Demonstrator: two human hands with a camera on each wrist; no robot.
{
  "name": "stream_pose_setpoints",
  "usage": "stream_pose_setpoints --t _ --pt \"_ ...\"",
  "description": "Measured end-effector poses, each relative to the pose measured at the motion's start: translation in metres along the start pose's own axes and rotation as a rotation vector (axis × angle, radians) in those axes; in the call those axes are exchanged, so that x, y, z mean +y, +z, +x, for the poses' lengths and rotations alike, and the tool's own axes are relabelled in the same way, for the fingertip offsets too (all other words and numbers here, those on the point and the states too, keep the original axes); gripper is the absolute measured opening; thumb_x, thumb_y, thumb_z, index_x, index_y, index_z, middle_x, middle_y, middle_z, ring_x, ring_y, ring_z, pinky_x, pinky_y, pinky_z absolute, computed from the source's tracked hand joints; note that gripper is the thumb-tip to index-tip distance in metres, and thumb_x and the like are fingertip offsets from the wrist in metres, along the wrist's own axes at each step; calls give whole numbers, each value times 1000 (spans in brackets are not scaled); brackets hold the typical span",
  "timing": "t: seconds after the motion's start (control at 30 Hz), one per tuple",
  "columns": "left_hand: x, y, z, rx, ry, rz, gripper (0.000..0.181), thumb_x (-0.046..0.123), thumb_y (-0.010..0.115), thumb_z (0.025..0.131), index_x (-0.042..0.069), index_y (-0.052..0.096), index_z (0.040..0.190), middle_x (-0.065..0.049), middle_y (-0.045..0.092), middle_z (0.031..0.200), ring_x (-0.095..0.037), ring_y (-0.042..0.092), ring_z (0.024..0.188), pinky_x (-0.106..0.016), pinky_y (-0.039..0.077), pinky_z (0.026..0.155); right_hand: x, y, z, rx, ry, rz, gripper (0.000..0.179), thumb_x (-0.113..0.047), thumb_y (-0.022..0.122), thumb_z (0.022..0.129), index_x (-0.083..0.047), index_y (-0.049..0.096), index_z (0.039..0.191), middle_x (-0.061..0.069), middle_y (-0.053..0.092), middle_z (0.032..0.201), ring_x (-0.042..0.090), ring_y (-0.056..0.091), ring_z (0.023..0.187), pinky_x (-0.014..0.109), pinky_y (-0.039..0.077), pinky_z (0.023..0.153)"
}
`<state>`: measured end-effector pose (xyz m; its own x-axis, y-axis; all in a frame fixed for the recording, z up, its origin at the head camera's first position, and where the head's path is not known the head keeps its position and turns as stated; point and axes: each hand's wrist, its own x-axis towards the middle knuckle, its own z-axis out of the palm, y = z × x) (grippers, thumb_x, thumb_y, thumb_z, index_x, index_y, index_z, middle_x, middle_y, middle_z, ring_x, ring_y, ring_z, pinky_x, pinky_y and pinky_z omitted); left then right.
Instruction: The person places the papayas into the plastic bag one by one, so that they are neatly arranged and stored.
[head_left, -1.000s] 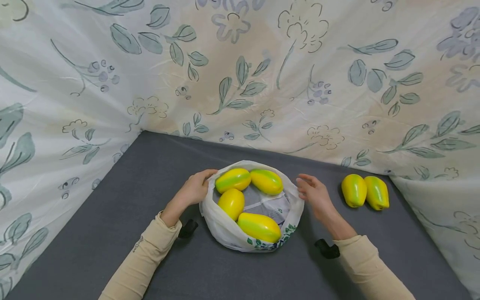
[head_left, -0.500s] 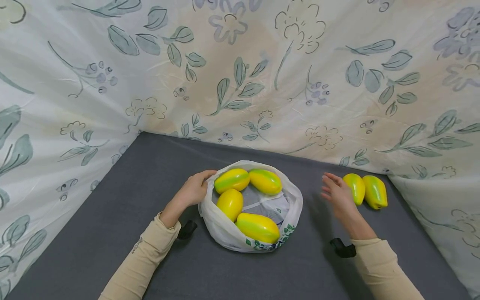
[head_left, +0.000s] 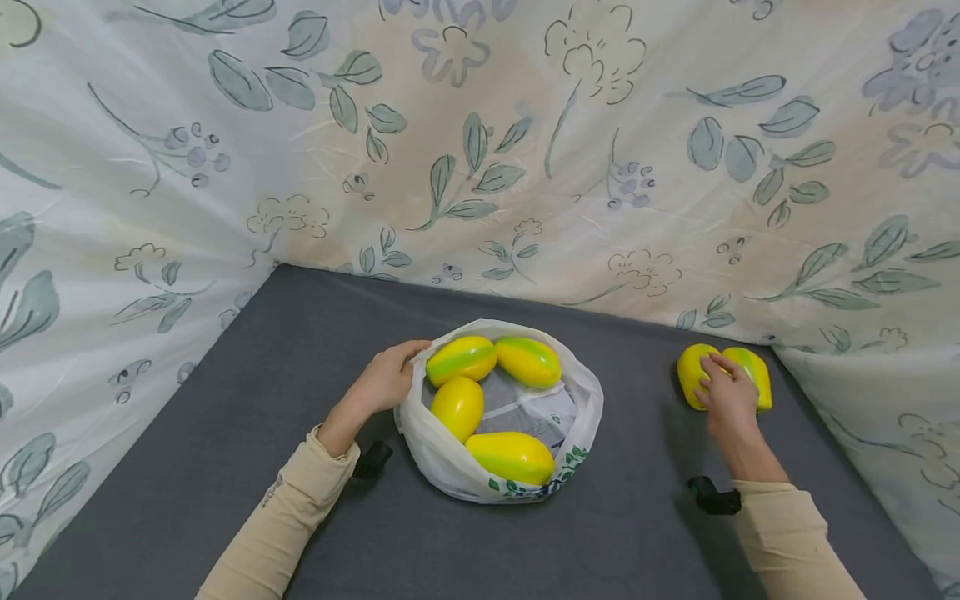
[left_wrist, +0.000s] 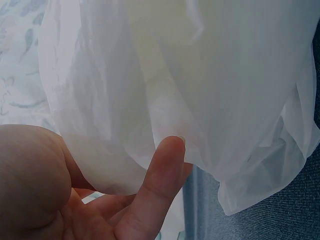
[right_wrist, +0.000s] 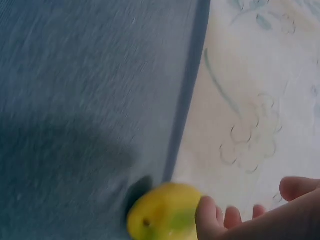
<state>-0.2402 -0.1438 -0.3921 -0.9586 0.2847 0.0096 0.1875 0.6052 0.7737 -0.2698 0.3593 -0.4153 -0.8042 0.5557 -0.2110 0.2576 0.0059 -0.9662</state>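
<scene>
A white plastic bag (head_left: 442, 458) with a green leaf print stands wide open, several yellow-green papayas (head_left: 460, 404) inside. My left hand (head_left: 382, 379) holds the bag's left rim. In the left wrist view, the thin plastic runs between the digits of that hand (left_wrist: 145, 200). Over on the right, two more papayas lie side by side, a left papaya (head_left: 690, 367) and a right papaya (head_left: 756, 373). My right hand (head_left: 732, 400) reaches over them, partly covering both. The right wrist view has one papaya (right_wrist: 160, 212) by the loosely bent fingertips of this hand (right_wrist: 260, 220).
Dark grey cloth (head_left: 300, 350) covers the table. A floral curtain (head_left: 480, 167) hangs along its back and both sides, close behind the two papayas. Black wrist bands (head_left: 714, 497) sit below both hands.
My right hand has moved right, from beside the bag's right rim to over the two loose papayas. My left hand has stayed at the bag's left rim.
</scene>
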Motion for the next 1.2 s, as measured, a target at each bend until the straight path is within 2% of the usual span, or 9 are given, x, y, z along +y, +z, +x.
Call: stream_pose_setpoints --t 0.07,0.17,0.3,0.4,0.47,0.67,0.8,1.03,1.2 --pt "0 0 0 1 2 6 43 -3 36 98 0 44 141 -21 45 140 -29 54 89 -33 43 64 9 -8 15 63 -18 15 62 -49 68 82 -30 48 137 -1 42 133 13 48 108 18 48 63" --pt "-1 0 0 3 -4 5 43 -2 37 99 0 44 141 -21 45 140 -25 51 71 -32 42 61 25 -15 37 166 -60 -43 65 -56 67 79 -32 49 136 -2 43 129 10 47 98 19 43 61" --pt "-1 0 0 -2 -19 -14 44 -2 36 99 2 43 142 -21 44 141 -19 31 47 -31 37 51 42 -23 56 205 -93 -120 72 -63 63 77 -35 43 141 3 38 137 17 45 106 32 41 88" --pt "-1 1 0 -3 -18 -16 44 -2 36 99 2 43 142 -21 44 141 -15 29 45 -30 37 50 48 -26 63 217 -80 -154 77 -66 61 76 -36 39 143 5 35 141 20 42 113 39 36 98" --pt "-1 2 0 -2 -20 -18 44 -2 36 98 2 43 142 -21 44 141 -15 27 44 -30 36 50 50 -28 66 227 -64 -160 78 -66 60 76 -35 38 144 5 35 141 19 43 113 38 36 98" --pt "0 3 1 4 -28 -11 44 -2 37 98 2 43 141 -21 45 140 -18 36 53 -31 38 53 52 -29 67 250 -29 -152 77 -65 60 78 -35 37 145 3 35 140 17 43 111 35 39 93" --pt "0 3 1 4 -33 -13 44 -2 36 98 2 43 142 -21 45 140 -17 30 47 -30 37 51 51 -29 62 250 -5 -145 77 -65 59 79 -35 35 146 3 32 143 17 42 112 34 39 89" --pt "0 3 1 8 -28 -1 44 -2 36 98 2 44 141 -22 44 140 -16 27 47 -30 35 51 51 -30 54 199 35 -166 85 -68 55 79 -33 25 150 3 18 154 23 35 126 43 36 100" --pt "-1 4 1 10 -24 -2 44 -2 37 98 1 44 141 -22 45 139 -14 23 43 -29 34 48 50 -28 51 173 88 -104 95 -70 59 72 -34 21 151 3 13 156 24 30 133 44 34 103"
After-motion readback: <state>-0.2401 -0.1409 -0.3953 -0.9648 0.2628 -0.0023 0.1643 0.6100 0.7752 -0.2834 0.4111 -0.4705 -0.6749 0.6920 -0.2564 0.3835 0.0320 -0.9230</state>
